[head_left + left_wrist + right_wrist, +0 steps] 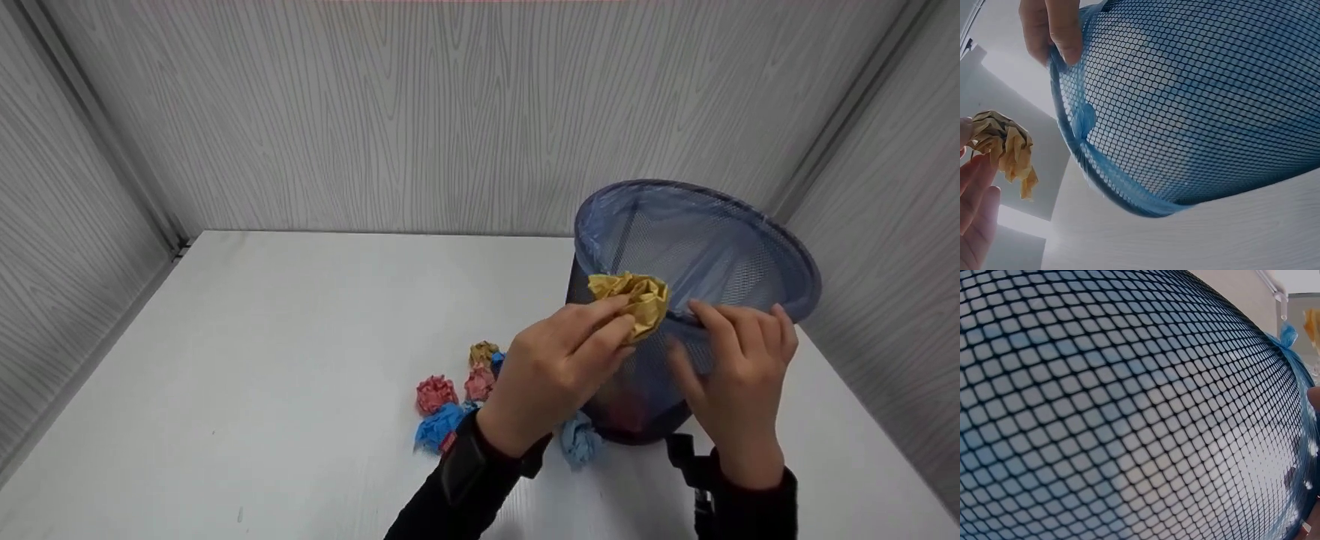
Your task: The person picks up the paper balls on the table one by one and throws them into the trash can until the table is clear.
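Observation:
A crumpled ball of gold paper (637,304) is pinched between the fingers and thumb of my left hand (555,371). It is held at the near rim of a dark mesh wastebasket (652,382), overlapping the rim in the head view. My right hand (739,367) grips that rim, fingers over the edge and thumb outside. A translucent blue bag lines the basket, and its knotted bit (1084,121) sticks out at the rim in the left wrist view. The basket leans toward me. Mesh fills most of the right wrist view.
Left of the basket lie several crumpled paper balls, among them a red one (436,394), a blue one (441,427) and a pink one (480,382). A light blue ball (579,441) sits by the basket's base. Wood-grain panels (375,112) enclose the white table (262,360).

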`<act>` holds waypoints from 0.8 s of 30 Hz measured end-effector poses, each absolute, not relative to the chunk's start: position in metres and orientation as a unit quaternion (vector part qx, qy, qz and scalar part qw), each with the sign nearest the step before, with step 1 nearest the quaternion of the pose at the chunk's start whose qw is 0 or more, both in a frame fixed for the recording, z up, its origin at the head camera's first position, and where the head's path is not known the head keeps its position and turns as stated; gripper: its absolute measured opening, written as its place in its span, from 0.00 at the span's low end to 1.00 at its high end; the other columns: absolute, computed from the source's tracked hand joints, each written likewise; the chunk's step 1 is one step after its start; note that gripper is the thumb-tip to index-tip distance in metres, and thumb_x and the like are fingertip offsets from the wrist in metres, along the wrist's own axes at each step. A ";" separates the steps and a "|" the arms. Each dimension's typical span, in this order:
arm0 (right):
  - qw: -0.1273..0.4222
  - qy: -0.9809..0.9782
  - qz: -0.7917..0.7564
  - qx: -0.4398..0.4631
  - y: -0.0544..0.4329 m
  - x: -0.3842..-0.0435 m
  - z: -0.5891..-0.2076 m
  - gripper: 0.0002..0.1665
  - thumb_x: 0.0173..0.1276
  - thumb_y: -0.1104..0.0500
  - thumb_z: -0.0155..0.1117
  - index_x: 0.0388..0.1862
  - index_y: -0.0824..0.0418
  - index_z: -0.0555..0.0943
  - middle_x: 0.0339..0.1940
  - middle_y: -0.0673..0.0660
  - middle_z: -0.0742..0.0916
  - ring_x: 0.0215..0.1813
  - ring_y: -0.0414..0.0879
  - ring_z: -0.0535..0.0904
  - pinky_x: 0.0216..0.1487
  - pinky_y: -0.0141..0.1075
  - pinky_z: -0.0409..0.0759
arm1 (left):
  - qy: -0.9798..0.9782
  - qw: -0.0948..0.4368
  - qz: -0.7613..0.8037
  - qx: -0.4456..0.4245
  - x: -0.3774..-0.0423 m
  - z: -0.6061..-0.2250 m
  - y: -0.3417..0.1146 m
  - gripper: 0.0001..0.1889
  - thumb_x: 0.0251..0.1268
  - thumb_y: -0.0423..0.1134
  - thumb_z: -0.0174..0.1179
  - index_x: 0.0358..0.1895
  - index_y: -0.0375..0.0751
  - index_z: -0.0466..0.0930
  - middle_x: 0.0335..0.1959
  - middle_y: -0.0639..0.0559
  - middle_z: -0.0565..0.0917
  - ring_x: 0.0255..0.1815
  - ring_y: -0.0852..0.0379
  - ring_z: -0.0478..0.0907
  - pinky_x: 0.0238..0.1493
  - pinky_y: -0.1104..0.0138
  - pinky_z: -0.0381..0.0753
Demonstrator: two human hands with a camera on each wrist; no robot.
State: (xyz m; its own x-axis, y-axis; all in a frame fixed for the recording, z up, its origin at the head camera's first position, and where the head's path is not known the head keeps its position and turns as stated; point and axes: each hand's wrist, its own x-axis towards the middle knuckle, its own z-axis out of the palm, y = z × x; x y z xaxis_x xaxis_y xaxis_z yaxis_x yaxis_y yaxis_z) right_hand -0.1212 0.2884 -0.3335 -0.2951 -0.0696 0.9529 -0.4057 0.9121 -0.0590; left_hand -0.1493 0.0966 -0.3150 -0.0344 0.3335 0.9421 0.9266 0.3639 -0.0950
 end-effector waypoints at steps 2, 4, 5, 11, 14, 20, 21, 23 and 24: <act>0.576 -0.791 0.145 0.150 0.289 -0.121 -0.333 0.21 0.55 0.52 0.55 0.36 0.69 0.78 0.31 0.65 0.78 0.36 0.61 0.68 0.57 0.56 0.51 | -0.655 0.504 -0.291 -0.482 -0.153 -0.308 0.106 0.11 0.60 0.36 0.56 0.43 0.36 0.75 0.45 0.45 0.77 0.41 0.57 0.76 0.46 0.75 0.70; 0.576 -0.790 0.145 0.150 0.290 -0.121 -0.332 0.21 0.56 0.51 0.55 0.36 0.69 0.78 0.31 0.65 0.78 0.36 0.61 0.68 0.57 0.56 0.51 | -0.656 0.503 -0.288 -0.484 -0.158 -0.302 0.115 0.10 0.61 0.37 0.54 0.44 0.36 0.75 0.45 0.46 0.77 0.42 0.57 0.76 0.48 0.76 0.68; 0.577 -0.790 0.146 0.150 0.290 -0.120 -0.332 0.21 0.56 0.51 0.55 0.36 0.69 0.78 0.30 0.65 0.78 0.36 0.61 0.68 0.57 0.56 0.51 | -0.657 0.502 -0.286 -0.485 -0.160 -0.300 0.120 0.10 0.62 0.37 0.53 0.44 0.36 0.75 0.46 0.46 0.77 0.43 0.57 0.76 0.48 0.76 0.68; 0.579 -0.788 0.149 0.148 0.291 -0.119 -0.333 0.20 0.54 0.52 0.56 0.34 0.70 0.78 0.29 0.65 0.78 0.35 0.60 0.68 0.56 0.56 0.52 | -0.661 0.477 -0.293 -0.500 -0.171 -0.290 0.146 0.10 0.65 0.36 0.49 0.44 0.35 0.75 0.47 0.45 0.76 0.46 0.56 0.75 0.53 0.76 0.62; 0.580 -0.787 0.150 0.149 0.290 -0.120 -0.334 0.19 0.53 0.54 0.56 0.34 0.70 0.78 0.29 0.64 0.78 0.35 0.60 0.68 0.56 0.55 0.52 | -0.671 0.444 -0.310 -0.506 -0.174 -0.290 0.153 0.11 0.63 0.36 0.51 0.44 0.34 0.76 0.48 0.43 0.76 0.48 0.54 0.74 0.54 0.76 0.61; 0.580 -0.786 0.147 0.154 0.289 -0.121 -0.334 0.19 0.53 0.54 0.56 0.35 0.70 0.79 0.30 0.64 0.78 0.35 0.59 0.69 0.56 0.55 0.52 | -0.693 0.427 -0.296 -0.499 -0.177 -0.300 0.148 0.13 0.63 0.40 0.52 0.45 0.36 0.77 0.51 0.43 0.74 0.48 0.55 0.74 0.52 0.74 0.65; 0.579 -0.787 0.146 0.155 0.289 -0.121 -0.334 0.19 0.54 0.54 0.56 0.35 0.69 0.79 0.30 0.64 0.78 0.36 0.59 0.69 0.56 0.55 0.52 | -0.693 0.437 -0.291 -0.495 -0.177 -0.303 0.145 0.13 0.64 0.41 0.51 0.44 0.37 0.77 0.51 0.43 0.74 0.48 0.55 0.74 0.52 0.73 0.66; 0.578 -0.787 0.145 0.158 0.288 -0.121 -0.334 0.19 0.55 0.53 0.56 0.36 0.69 0.79 0.30 0.64 0.79 0.36 0.59 0.69 0.56 0.55 0.52 | -0.692 0.452 -0.289 -0.482 -0.176 -0.311 0.134 0.13 0.63 0.42 0.52 0.43 0.37 0.78 0.50 0.44 0.75 0.47 0.55 0.74 0.50 0.71 0.68; 0.578 -0.787 0.144 0.159 0.288 -0.121 -0.333 0.20 0.55 0.53 0.56 0.37 0.68 0.79 0.31 0.63 0.79 0.36 0.59 0.69 0.56 0.55 0.52 | -0.697 0.456 -0.286 -0.474 -0.176 -0.315 0.128 0.12 0.63 0.42 0.52 0.42 0.37 0.78 0.49 0.45 0.76 0.46 0.55 0.74 0.49 0.70 0.69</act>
